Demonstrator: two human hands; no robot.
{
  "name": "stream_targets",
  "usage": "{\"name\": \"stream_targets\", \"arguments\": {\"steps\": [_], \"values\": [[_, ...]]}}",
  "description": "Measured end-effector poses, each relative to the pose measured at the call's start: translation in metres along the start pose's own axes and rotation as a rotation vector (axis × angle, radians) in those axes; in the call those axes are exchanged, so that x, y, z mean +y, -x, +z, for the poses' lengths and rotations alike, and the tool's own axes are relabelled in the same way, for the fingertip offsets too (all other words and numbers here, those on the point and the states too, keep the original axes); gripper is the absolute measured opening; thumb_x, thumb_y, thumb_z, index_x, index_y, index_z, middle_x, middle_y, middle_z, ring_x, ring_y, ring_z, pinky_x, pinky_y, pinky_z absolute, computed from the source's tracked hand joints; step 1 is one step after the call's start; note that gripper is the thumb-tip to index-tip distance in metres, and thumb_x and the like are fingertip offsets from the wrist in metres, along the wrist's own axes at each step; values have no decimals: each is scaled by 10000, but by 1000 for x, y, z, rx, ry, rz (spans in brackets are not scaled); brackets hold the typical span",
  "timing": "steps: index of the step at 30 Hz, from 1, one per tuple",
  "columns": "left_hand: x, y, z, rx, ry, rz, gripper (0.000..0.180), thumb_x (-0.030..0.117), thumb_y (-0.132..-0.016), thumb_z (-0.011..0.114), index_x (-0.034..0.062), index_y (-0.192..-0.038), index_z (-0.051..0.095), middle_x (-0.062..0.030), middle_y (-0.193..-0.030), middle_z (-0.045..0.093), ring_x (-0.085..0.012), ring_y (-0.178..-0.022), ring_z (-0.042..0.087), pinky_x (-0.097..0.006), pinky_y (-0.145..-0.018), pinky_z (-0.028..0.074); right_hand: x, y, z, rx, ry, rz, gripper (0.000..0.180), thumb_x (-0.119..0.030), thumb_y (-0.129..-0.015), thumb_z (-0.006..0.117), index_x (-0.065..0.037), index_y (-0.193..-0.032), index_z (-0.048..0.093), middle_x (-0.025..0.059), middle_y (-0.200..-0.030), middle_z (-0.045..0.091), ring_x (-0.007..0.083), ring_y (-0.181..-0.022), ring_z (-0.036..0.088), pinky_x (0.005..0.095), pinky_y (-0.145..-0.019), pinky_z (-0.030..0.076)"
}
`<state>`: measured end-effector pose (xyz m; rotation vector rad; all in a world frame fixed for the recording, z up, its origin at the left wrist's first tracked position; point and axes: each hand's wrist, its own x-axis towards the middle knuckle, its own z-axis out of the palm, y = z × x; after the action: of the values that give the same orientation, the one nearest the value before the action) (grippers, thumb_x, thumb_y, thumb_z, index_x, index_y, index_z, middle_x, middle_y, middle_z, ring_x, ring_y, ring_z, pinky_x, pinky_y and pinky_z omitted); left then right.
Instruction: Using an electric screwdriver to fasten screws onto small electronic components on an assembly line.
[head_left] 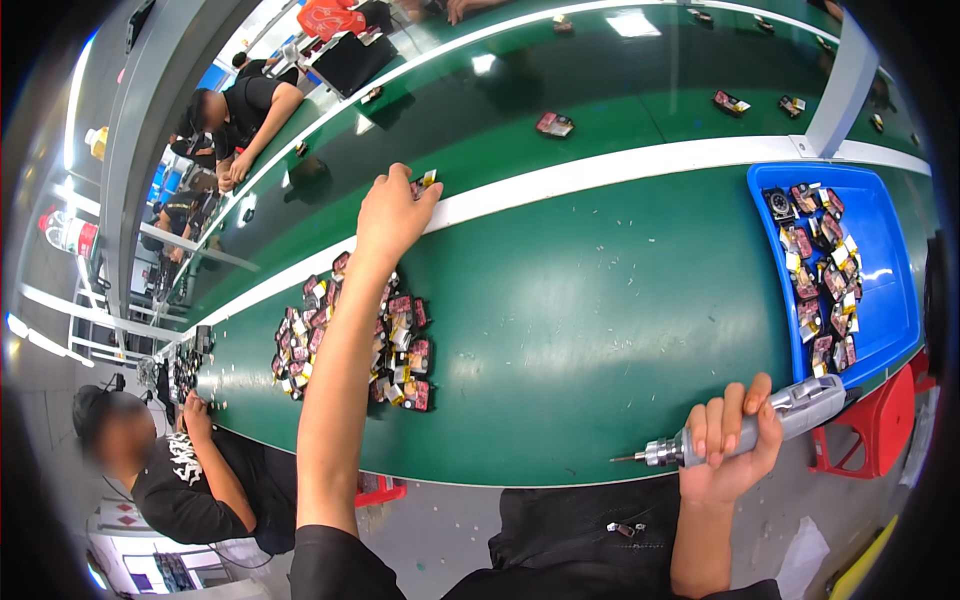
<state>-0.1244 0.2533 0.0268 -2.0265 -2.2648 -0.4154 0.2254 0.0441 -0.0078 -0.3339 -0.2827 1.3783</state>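
My left hand (pixel 393 215) reaches across the white rail at the belt's near edge. Its thumb and fingers close around a small black electronic module (pixel 428 181) with a yellow label, mostly hidden by the hand. Low on the right, my right hand (pixel 733 435) is wrapped around a grey electric screwdriver (pixel 808 400), its thin bit pointing left over the front edge of the green worktable (pixel 600 320). Beneath my left forearm lies a heap of similar modules (pixel 405 345), black with reddish faces and yellow tabs; the forearm hides part of it.
A blue tray (pixel 888 245) with several modules stands at the right. Beyond the rail, a green conveyor belt (pixel 640 125) carries scattered modules. A grey post (pixel 842 95) rises at back right. Co-workers sit at left and across the belt. A red stool (pixel 880 425) stands below the tray.
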Motion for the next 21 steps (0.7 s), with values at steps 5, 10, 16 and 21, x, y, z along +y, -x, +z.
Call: {"name": "stream_targets", "arguments": {"steps": [5, 10, 16, 21], "values": [[-3, -22, 21, 5, -160, -8, 444, 305, -816, 669, -8, -1118, 577, -259, -1021, 604, -400, -921, 624, -438, -847, 495, 0, -5, -2, -32, 0, 62, 157, -215, -949, 451, -78, -873, 446, 30, -563, 417, 115, -401, 343, 291, -453, 377], [-6, -24, 22, 35, -80, 56, 290, 211, -813, 677, 11, -1012, 611, -286, -990, 562, -430, -879, 608, -463, -808, 501, 0, -6, -5, -65, -12, 89, 155, -212, -953, 444, -71, -892, 461, 38, -577, 425, 124, -414, 357, 305, -478, 390], [-20, -27, 23, 62, -87, 78, 244, 155, -794, 652, 43, -1009, 627, -243, -868, 624, -403, -890, 613, -458, -806, 500, -2, -3, -5, -85, -27, 91, 149, -204, -957, 436, -70, -898, 465, 39, -591, 433, 125, -423, 363, 306, -487, 386], [-23, -17, 11, 94, 63, 123, 252, 116, -823, 624, -13, -1040, 623, -241, -1000, 615, -385, -936, 607, -430, -849, 481, 1, -3, -2, -79, -39, 91, 143, -194, -956, 432, -70, -892, 460, 38, -600, 438, 122, -432, 378, 300, -500, 384]]}}
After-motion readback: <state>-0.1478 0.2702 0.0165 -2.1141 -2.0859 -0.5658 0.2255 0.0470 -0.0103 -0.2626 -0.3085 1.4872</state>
